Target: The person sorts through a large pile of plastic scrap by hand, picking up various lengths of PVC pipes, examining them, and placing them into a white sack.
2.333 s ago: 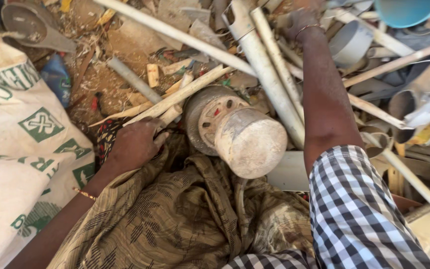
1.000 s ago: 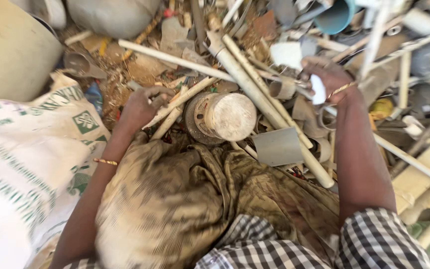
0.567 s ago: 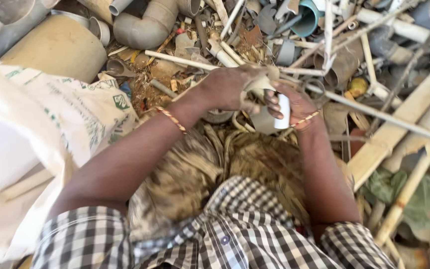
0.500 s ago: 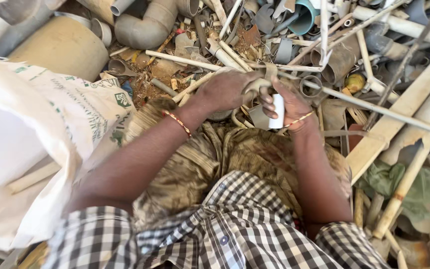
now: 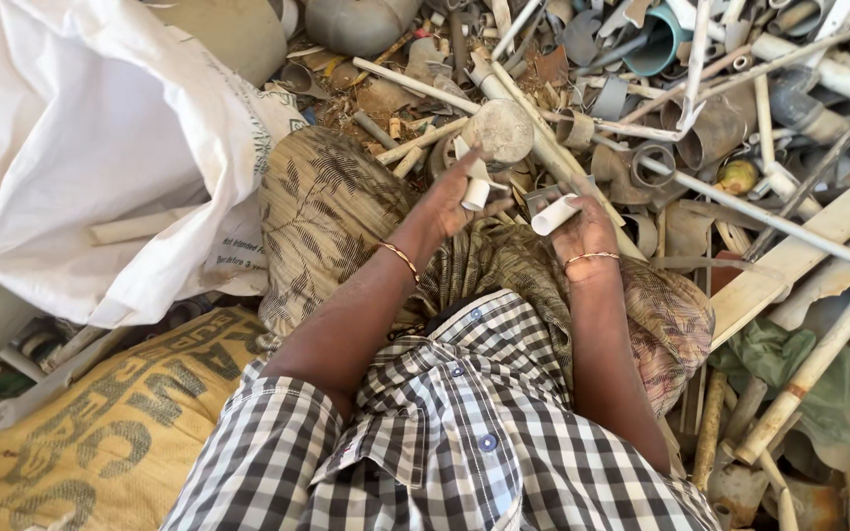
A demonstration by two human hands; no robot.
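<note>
The left hand (image 5: 455, 197) pinches a short white pipe piece (image 5: 475, 193) in its fingers, long axis running up and slightly right, over the lap. The right hand (image 5: 582, 231) has its fingers curled around a second white pipe stub (image 5: 554, 214), which points up-right. Just beyond lies a dusty round cap (image 5: 502, 131) among scrap pipes. A white sack (image 5: 100, 167) stands at left, with green printing near its lower edge; a yellow sack (image 5: 100, 423) with dark lettering lies below.

ground: pipe scrap heap (image 5: 740, 128) | left: white sack (image 5: 100, 147) | daylight
</note>
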